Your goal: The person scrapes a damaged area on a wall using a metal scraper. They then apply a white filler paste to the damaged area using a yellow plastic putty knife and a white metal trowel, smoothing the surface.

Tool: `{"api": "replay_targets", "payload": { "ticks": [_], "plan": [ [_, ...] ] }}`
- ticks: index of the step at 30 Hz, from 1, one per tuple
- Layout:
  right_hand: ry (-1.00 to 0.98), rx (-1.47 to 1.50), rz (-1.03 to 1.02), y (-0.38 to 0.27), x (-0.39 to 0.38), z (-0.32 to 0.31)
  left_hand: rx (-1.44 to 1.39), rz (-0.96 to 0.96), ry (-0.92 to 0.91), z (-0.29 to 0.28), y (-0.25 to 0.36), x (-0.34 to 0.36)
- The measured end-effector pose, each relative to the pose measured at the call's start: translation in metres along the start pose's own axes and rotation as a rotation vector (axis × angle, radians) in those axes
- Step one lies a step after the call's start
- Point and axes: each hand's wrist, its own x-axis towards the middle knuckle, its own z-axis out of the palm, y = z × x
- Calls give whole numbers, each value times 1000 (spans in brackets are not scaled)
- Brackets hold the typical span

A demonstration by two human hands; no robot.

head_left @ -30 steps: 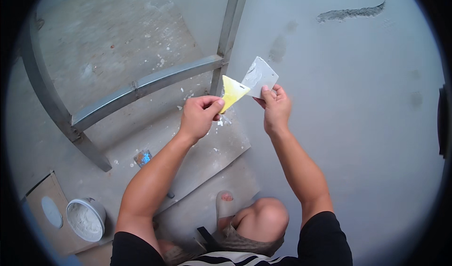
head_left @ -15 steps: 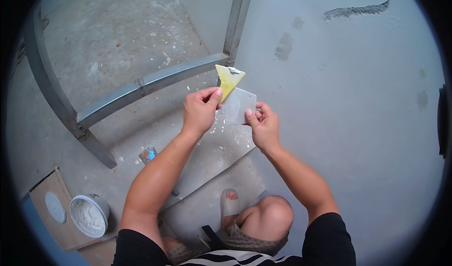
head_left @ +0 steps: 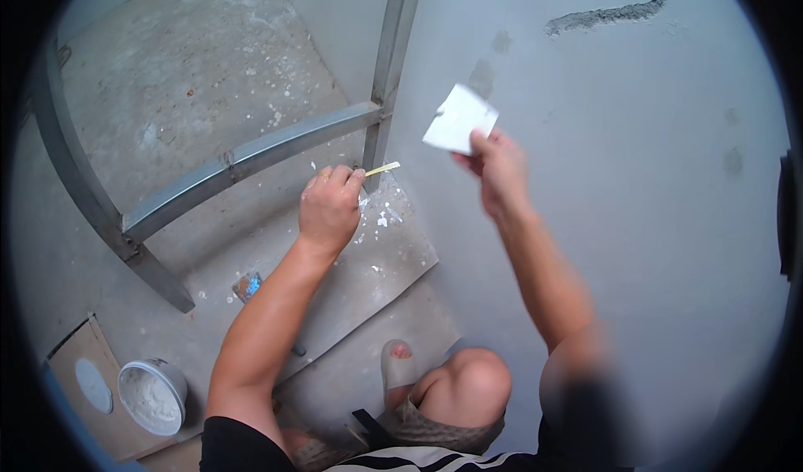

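My left hand point(head_left: 332, 209) is closed round a yellow plastic putty scraper point(head_left: 382, 169), which shows nearly edge-on beyond my fingertips. My right hand point(head_left: 499, 167) pinches a flat, whitish square scraper point(head_left: 458, 119) between thumb and fingers, held up in front of the grey wall point(head_left: 636, 246). Whether that square touches the wall I cannot tell. A rough, gouged strip point(head_left: 606, 14) runs across the upper wall, and darker patches point(head_left: 483, 77) lie just beyond the square scraper.
A metal frame point(head_left: 251, 150) stands at the left, close to my left hand. Lower left, a white tub of putty point(head_left: 152, 397) stands by its round lid point(head_left: 94, 386) on cardboard point(head_left: 121, 434). A small blue-stained scraper point(head_left: 247, 285) lies on the floor beside my left forearm.
My right hand has moved up and away from the left with the square scraper, whose other face now shows. My left hand has turned the yellow scraper edge-on and lowered slightly.
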Motion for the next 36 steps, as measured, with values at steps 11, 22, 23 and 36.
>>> {"api": "replay_targets", "payload": {
  "ticks": [11,22,23,36],
  "plan": [
    [323,-2023,-1490,-94,114,-5,-87,4,15,1,9,1],
    [136,-2405,-1230,-52,94,-10,-129,-27,-15,4,2,-2],
    [174,-2360,-1246,-53,90,-7,-130,-31,-17,3,2,-1],
    [105,-2410,-1198,-59,85,4,-158,-73,-37,4,4,-2]
  ]
}}
